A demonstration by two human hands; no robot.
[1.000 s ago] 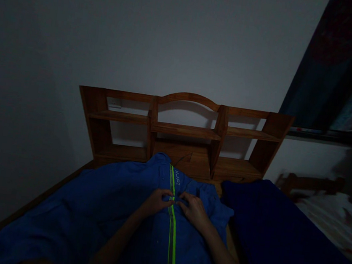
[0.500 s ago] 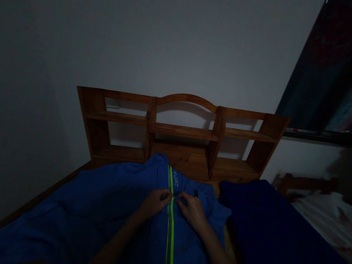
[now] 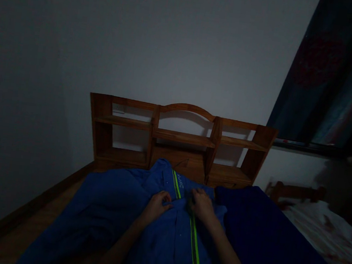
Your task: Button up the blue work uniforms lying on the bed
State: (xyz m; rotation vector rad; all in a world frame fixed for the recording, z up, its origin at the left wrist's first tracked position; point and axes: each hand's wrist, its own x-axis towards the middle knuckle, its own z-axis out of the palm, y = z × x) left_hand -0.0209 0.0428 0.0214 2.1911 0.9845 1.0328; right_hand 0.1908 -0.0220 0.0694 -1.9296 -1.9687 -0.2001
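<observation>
A blue work jacket (image 3: 164, 236) with a yellow-green reflective stripe (image 3: 194, 248) and pale lettering near its top lies spread before me. My left hand (image 3: 155, 207) is curled at the middle of the front, its thumb and fingertips closed at a fold of the cloth. Further right, my right hand (image 3: 202, 205) grips the striped part of the front, its fingertips partly hidden and slightly blurred. The stripe is broken between the two hands, its lower length lying right of the upper one.
Behind the jacket stands a wooden headboard shelf (image 3: 181, 138) against a pale wall (image 3: 186, 44). Dark blue folded bedding (image 3: 271, 240) lies to the right. Beyond it are white bedding (image 3: 326, 229) and a dark curtained window (image 3: 318, 76). The room is dim.
My right hand has drawn the lower striped front to the right, away from my left hand. The jacket's left side has shifted rightward, baring some wooden surface. The camera view has moved slightly.
</observation>
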